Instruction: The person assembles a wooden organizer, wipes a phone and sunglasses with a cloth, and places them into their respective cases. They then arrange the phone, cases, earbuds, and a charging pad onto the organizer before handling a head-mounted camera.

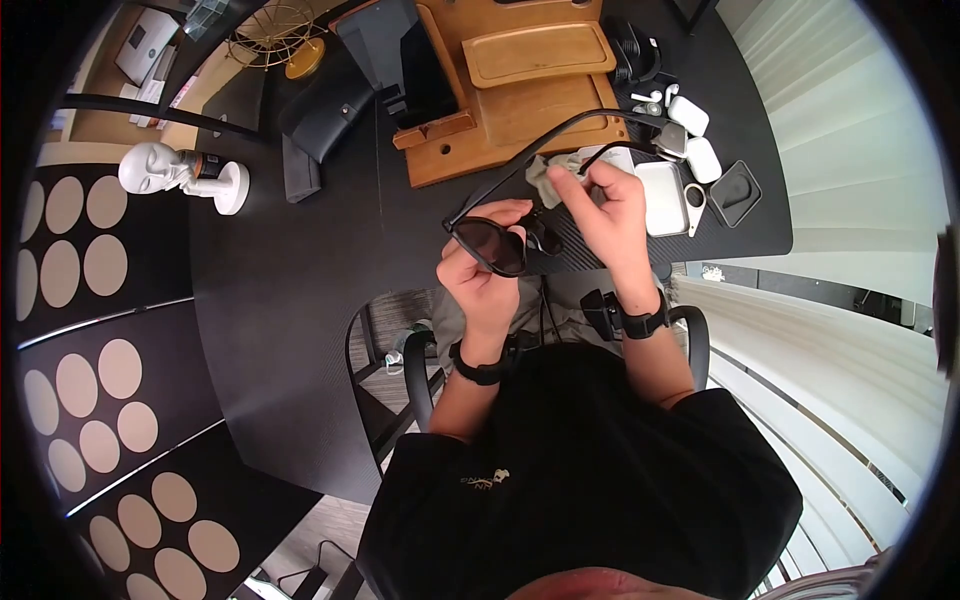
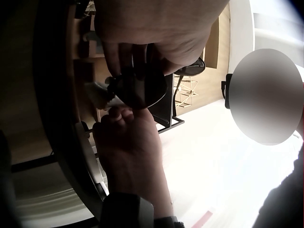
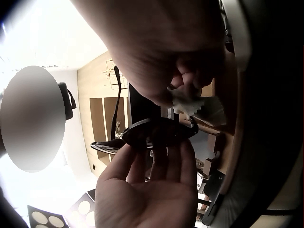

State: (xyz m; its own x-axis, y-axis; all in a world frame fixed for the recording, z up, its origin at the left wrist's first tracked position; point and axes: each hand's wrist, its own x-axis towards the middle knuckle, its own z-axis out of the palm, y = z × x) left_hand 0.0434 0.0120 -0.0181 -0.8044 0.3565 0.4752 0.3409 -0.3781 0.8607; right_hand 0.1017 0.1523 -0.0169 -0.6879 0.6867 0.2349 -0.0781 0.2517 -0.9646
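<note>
Dark sunglasses (image 1: 490, 247) with black frames are held by my left hand (image 1: 482, 282), its fingers around one lens. One long temple arm arcs up and to the right. My right hand (image 1: 612, 222) pinches a crumpled pale cloth (image 1: 546, 182) just right of the glasses. In the right wrist view the left hand (image 3: 149, 202) supports the lens (image 3: 159, 133) from below, while the cloth (image 3: 187, 105) hangs from the right hand (image 3: 161, 52) above. The left wrist view shows the lens (image 2: 140, 89) between the two hands, in shadow.
A wooden organizer (image 1: 520, 115) stands at the back, with a black case (image 1: 330, 120) to its left. White earbud cases (image 1: 688, 117), a white tray (image 1: 664, 200) and a dark tray (image 1: 735, 194) lie at the right. A white figurine (image 1: 230, 188) stands at the left.
</note>
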